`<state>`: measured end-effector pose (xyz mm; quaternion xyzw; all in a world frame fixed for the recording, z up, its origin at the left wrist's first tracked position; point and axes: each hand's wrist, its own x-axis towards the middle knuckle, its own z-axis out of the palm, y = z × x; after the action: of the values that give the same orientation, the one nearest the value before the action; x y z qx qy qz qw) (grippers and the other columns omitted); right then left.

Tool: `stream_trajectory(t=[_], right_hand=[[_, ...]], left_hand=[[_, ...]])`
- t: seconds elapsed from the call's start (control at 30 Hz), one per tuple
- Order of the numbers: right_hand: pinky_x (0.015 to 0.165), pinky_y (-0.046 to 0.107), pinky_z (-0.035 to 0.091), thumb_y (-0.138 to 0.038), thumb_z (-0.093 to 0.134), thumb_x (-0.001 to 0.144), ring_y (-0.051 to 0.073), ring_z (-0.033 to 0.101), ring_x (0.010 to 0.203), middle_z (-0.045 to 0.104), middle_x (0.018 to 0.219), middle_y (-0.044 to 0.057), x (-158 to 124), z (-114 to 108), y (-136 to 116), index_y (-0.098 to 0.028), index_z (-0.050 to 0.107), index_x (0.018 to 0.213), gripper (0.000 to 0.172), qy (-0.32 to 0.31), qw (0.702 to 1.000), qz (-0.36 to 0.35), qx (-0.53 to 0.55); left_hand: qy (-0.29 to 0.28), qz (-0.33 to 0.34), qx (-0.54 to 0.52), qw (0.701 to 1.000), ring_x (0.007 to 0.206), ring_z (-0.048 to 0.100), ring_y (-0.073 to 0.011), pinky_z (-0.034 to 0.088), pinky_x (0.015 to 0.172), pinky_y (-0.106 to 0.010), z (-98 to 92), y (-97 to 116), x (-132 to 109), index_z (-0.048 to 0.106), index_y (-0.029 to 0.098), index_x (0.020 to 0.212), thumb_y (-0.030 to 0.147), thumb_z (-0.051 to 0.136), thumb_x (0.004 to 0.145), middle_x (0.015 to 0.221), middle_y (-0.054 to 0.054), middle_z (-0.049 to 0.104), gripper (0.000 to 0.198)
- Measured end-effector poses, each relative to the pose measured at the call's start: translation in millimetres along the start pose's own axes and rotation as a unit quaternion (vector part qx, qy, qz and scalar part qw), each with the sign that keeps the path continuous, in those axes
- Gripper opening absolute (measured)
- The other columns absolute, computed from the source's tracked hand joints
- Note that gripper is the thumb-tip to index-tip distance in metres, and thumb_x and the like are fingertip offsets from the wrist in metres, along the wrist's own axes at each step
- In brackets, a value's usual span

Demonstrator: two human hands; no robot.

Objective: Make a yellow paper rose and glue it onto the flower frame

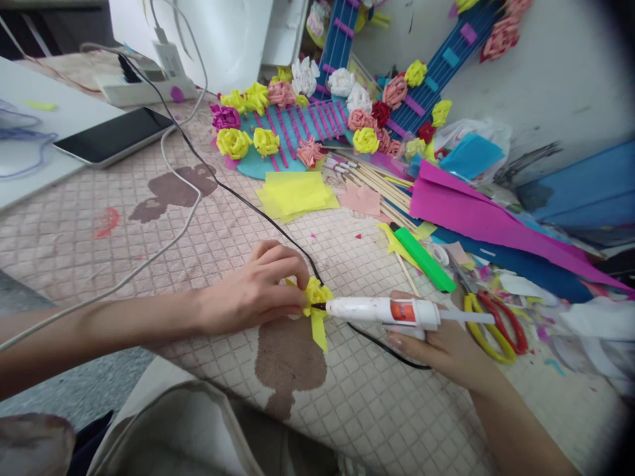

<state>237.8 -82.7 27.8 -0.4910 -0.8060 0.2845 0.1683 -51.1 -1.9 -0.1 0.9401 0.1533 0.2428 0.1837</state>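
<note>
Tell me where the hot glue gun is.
In the head view, right of centre, the hot glue gun is in the right hand, its dark nozzle at the yellow paper flower in the left hand.

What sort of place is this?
Probably a handicraft workspace, perhaps in a home: the right hand holds a hot glue gun at a yellow paper flower, with scissors and yellow paper sheets lying nearby.

One left hand (pixel 268 284), one right hand (pixel 446 344), one glue gun (pixel 364 309), one phone (pixel 116 135), one pair of scissors (pixel 476 311), two blue guitar necks (pixel 441 73)
</note>
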Motion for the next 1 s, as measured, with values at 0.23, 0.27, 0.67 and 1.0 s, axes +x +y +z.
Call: stream_trajectory(t=[0.23, 0.27, 0.67, 1.0], right_hand=[[0.052, 0.024, 0.042, -0.035, 0.057, 0.083, 0.014, 0.054, 0.06, 0.057, 0.071, -0.002, 0.2, -0.8, 3.0, -0.022, 0.055, 0.079, 0.014, 0.008, 1.0, -0.009, -0.007], [0.053, 0.024, 0.042, -0.035, 0.057, 0.083, 0.014, 0.054, 0.061, 0.057, 0.071, -0.001, -0.2, -0.7, 3.8, -0.022, 0.056, 0.08, 0.013, 0.007, 1.0, -0.007, -0.005], [0.057, 0.025, 0.049, -0.037, 0.058, 0.082, 0.017, 0.061, 0.068, 0.065, 0.08, 0.001, -2.2, -3.7, 9.6, -0.022, 0.064, 0.084, 0.016, 0.011, 1.0, 0.011, 0.014], [0.062, 0.026, 0.054, -0.037, 0.062, 0.077, 0.019, 0.065, 0.071, 0.069, 0.083, 0.002, -7.8, -3.8, 17.7, -0.023, 0.065, 0.091, 0.021, 0.042, 0.998, 0.032, 0.035]], left_hand=[[-0.038, -0.04, -0.118, 0.991, 0.106, 0.047, -0.0207, 0.036, 0.094, -0.039, -0.7, -2.9, 9.7, 0.062, 0.019, 0.084, 0.022, 0.057, 0.085, 0.112, -0.007, 0.056, 0.006], [-0.044, -0.043, -0.136, 0.989, 0.105, 0.049, -0.0201, 0.037, 0.093, -0.038, -0.4, -3.3, 11.0, 0.062, 0.019, 0.084, 0.022, 0.058, 0.085, 0.111, -0.007, 0.057, 0.005], [-0.049, -0.084, -0.2, 0.975, 0.097, 0.054, -0.0183, 0.046, 0.084, -0.033, 5.8, -4.7, 15.7, 0.056, 0.017, 0.104, 0.019, 0.061, 0.081, 0.103, -0.008, 0.058, 0.023], [-0.046, -0.09, -0.184, 0.978, 0.092, 0.055, -0.0177, 0.046, 0.081, -0.032, 9.7, -4.0, 17.6, 0.057, 0.016, 0.1, 0.021, 0.062, 0.08, 0.099, -0.007, 0.058, 0.022]])
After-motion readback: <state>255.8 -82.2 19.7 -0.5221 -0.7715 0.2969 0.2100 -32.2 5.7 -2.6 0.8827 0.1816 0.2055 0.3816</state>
